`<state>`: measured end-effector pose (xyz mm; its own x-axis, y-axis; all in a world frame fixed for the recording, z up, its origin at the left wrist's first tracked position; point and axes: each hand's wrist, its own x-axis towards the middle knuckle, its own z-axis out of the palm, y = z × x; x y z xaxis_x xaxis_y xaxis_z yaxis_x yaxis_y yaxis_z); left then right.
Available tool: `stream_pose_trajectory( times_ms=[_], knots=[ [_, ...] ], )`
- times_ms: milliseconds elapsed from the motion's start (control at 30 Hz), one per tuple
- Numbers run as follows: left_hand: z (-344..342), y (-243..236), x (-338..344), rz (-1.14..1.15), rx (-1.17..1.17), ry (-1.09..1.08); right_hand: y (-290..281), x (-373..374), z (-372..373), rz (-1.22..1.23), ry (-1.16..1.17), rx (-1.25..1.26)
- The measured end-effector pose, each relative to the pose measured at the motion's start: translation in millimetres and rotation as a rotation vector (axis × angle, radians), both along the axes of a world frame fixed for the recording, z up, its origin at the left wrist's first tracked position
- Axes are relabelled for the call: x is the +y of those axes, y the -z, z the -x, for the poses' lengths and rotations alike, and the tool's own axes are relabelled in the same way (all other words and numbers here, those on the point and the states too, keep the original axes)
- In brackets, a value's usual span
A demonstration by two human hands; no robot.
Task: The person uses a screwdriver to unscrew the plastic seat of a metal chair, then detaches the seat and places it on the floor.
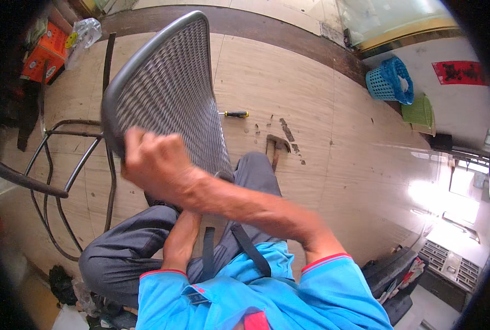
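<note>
A grey woven chair seat-and-back panel (165, 91) with a dark rim stands tilted on edge in front of my legs. My right arm reaches across to the left, and my right hand (157, 163) is closed at the panel's lower left rim. Its fingers are curled and slightly blurred; what they hold is hidden. My left forearm (180, 242) passes up behind the right one, which hides my left hand. To the panel's right, a screwdriver (236, 114) with a black and yellow handle lies on the floor. A hammer (278, 146) rests near my knee.
At left stands a dark metal tube chair frame (72, 132). Behind it are an orange box (42, 55) and a clear plastic bag (85, 33). Small metal bits lie near the hammer. A blue basket (388, 82) and a green bin (419, 114) stand by the right wall.
</note>
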<state>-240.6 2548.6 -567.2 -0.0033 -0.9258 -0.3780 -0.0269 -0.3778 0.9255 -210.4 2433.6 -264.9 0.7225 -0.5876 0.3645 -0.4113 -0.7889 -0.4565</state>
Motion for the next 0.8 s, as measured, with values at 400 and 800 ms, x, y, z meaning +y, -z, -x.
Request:
stream_pose_trajectory(
  times_ms=[400,800],
  knots=[
    [-90,-117,-80,0.531,-0.563,-1.008,-114,-138,180,-0.692,0.475,-0.704],
    [-138,-226,-42,-0.034,0.192,-1.140,-31,-130,214,-0.977,0.431,-0.566]
  ],
)
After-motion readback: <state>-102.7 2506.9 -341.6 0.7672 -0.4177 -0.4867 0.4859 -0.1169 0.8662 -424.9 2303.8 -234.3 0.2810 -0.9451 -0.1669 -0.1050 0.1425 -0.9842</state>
